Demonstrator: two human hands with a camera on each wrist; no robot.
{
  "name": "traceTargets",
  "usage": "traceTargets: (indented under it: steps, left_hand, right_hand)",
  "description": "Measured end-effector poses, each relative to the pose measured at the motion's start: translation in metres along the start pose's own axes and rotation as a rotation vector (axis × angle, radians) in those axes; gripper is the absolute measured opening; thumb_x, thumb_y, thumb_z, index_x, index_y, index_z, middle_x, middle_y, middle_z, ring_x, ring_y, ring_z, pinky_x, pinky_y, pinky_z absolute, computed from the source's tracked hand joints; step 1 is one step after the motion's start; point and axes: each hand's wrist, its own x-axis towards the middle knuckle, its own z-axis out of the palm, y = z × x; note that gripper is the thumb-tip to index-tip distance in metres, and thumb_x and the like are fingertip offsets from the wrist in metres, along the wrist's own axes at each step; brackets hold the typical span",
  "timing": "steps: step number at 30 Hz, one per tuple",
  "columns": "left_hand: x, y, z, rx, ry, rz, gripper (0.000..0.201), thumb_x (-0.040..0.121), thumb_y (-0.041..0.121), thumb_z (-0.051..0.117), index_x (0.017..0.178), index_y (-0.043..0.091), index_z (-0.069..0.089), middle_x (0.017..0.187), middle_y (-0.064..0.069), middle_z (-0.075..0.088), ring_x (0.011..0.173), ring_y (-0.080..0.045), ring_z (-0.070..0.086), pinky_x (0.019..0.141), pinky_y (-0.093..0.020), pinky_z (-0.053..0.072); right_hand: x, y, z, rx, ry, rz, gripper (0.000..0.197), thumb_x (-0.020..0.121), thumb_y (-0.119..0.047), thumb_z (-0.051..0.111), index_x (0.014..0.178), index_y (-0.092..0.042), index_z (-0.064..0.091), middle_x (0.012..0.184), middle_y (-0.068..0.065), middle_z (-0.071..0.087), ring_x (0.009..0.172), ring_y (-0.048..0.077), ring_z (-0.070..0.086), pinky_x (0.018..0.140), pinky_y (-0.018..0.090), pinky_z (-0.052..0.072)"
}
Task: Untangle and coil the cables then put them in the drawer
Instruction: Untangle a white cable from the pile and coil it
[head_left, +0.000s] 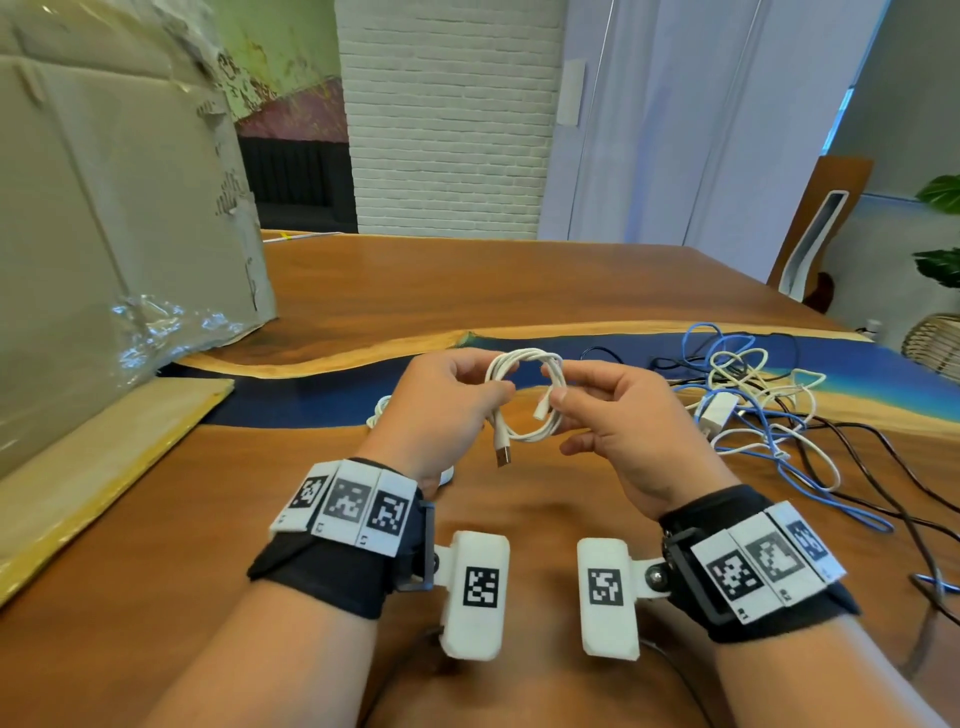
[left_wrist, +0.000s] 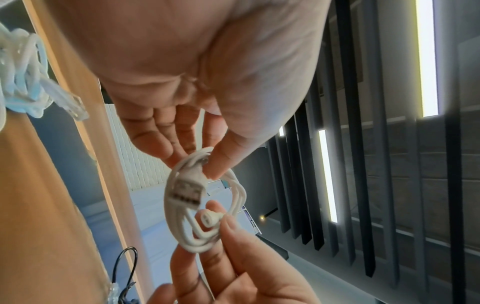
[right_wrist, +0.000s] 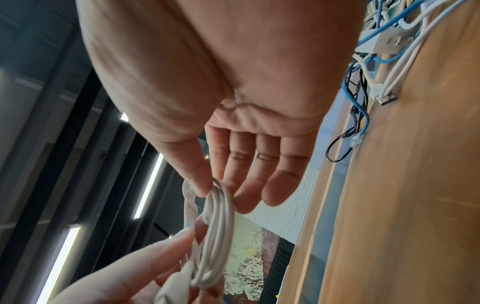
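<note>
A white USB cable (head_left: 523, 358), wound into a small coil, is held above the wooden table (head_left: 467, 275) between both hands. My left hand (head_left: 501, 389) pinches the coil's left side with thumb and fingers. My right hand (head_left: 555, 385) pinches the right side with thumb and index finger, its other fingers loosely spread. The USB-A plug (head_left: 502, 457) hangs below the coil, and the small plug (head_left: 541, 410) lies inside the loop. The left wrist view shows the coil (left_wrist: 176, 226) and plug close up; the right wrist view shows the coil (right_wrist: 218, 236) edge-on. No drawer is in view.
A tangle of blue, white and black cables (head_left: 748, 395) with a white charger (head_left: 716, 410) lies on the table to the right. Another white cable (head_left: 376, 410) peeks out behind my left hand. A large cardboard box (head_left: 104, 208) and a flat board (head_left: 93, 457) fill the left.
</note>
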Motion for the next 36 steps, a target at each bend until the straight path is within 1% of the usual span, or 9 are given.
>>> traceTargets:
  steps: [6, 11, 17, 21, 23, 27, 30, 33, 36]
  left_hand:
    - [0.016, 0.004, -0.005, 0.171, -0.051, -0.062, 0.016, 0.093, 0.013, 0.071, 0.098, 0.026, 0.079, 0.091, -0.011, 0.077, 0.072, -0.018, 0.064, 0.080, -0.045, 0.060]
    - [0.041, 0.016, -0.009, 0.348, -0.093, -0.107, 0.017, 0.090, 0.008, 0.072, 0.086, 0.022, 0.081, 0.089, -0.020, 0.076, 0.069, -0.024, 0.062, 0.081, -0.053, 0.060]
    - [0.055, 0.027, -0.009, 0.490, -0.117, -0.106, 0.015, 0.092, 0.006, 0.071, 0.087, 0.016, 0.081, 0.085, -0.018, 0.077, 0.064, -0.021, 0.065, 0.072, -0.044, 0.064]
    - [0.055, 0.029, -0.002, 0.533, -0.205, -0.083, 0.015, 0.091, 0.009, 0.074, 0.092, 0.021, 0.082, 0.080, -0.013, 0.077, 0.063, -0.017, 0.067, 0.072, -0.039, 0.064]
    - [0.052, 0.031, 0.004, 0.507, -0.275, -0.058, 0.017, 0.091, 0.012, 0.074, 0.099, 0.026, 0.082, 0.084, -0.012, 0.078, 0.066, -0.016, 0.068, 0.074, -0.037, 0.065]
    - [0.045, 0.033, 0.014, 0.501, -0.298, 0.035, 0.017, 0.095, 0.019, 0.069, 0.098, 0.031, 0.080, 0.085, -0.011, 0.076, 0.070, -0.026, 0.063, 0.072, -0.048, 0.059]
    - [0.039, 0.030, 0.017, 0.381, -0.267, 0.063, 0.024, 0.103, 0.016, 0.057, 0.101, 0.025, 0.079, 0.076, -0.013, 0.065, 0.066, -0.025, 0.050, 0.061, -0.041, 0.045]
    - [0.030, 0.023, 0.021, 0.174, -0.200, 0.017, 0.033, 0.109, 0.014, 0.045, 0.109, 0.021, 0.077, 0.074, -0.006, 0.050, 0.069, -0.022, 0.042, 0.067, -0.036, 0.039]
    - [0.022, 0.013, 0.016, -0.168, -0.077, -0.064, 0.034, 0.110, 0.010, 0.039, 0.118, 0.011, 0.072, 0.071, -0.003, 0.043, 0.065, -0.019, 0.046, 0.070, -0.035, 0.041]
  right_hand:
    - [0.005, 0.008, -0.002, 0.013, 0.001, 0.062, 0.038, 0.096, -0.016, 0.070, 0.132, -0.023, 0.063, 0.101, 0.005, 0.080, 0.091, 0.023, 0.076, 0.071, 0.035, 0.056]
    - [0.010, 0.014, -0.007, 0.062, 0.061, 0.111, 0.045, 0.096, -0.018, 0.071, 0.138, -0.026, 0.059, 0.115, 0.001, 0.076, 0.102, 0.016, 0.074, 0.077, 0.034, 0.061]
    - [0.012, 0.017, -0.013, 0.037, 0.186, 0.065, 0.042, 0.095, -0.013, 0.071, 0.134, -0.027, 0.063, 0.124, -0.004, 0.068, 0.113, 0.013, 0.066, 0.085, 0.036, 0.061]
    - [0.012, 0.017, -0.010, 0.065, 0.189, 0.018, 0.043, 0.094, -0.010, 0.071, 0.135, -0.023, 0.063, 0.121, -0.002, 0.069, 0.108, 0.015, 0.071, 0.082, 0.032, 0.062]
    - [0.012, 0.016, -0.009, 0.065, 0.209, -0.011, 0.036, 0.096, -0.007, 0.068, 0.131, -0.019, 0.067, 0.115, 0.002, 0.073, 0.099, 0.019, 0.075, 0.080, 0.032, 0.064]
    - [0.009, 0.011, -0.015, -0.030, 0.261, -0.096, 0.017, 0.094, -0.010, 0.072, 0.106, -0.019, 0.079, 0.086, 0.004, 0.079, 0.082, 0.025, 0.076, 0.075, 0.037, 0.065]
    - [0.008, 0.005, -0.023, -0.135, 0.288, -0.142, 0.007, 0.091, -0.019, 0.077, 0.094, -0.024, 0.082, 0.075, 0.000, 0.078, 0.071, 0.022, 0.073, 0.072, 0.036, 0.064]
    - [0.007, 0.003, -0.026, -0.223, 0.268, -0.189, 0.006, 0.090, -0.025, 0.078, 0.086, -0.026, 0.082, 0.068, -0.014, 0.073, 0.063, 0.003, 0.064, 0.067, 0.029, 0.055]
    - [0.006, -0.002, -0.032, -0.225, 0.314, -0.238, 0.011, 0.093, -0.024, 0.074, 0.083, -0.026, 0.079, 0.070, -0.013, 0.072, 0.066, 0.004, 0.062, 0.067, 0.022, 0.048]
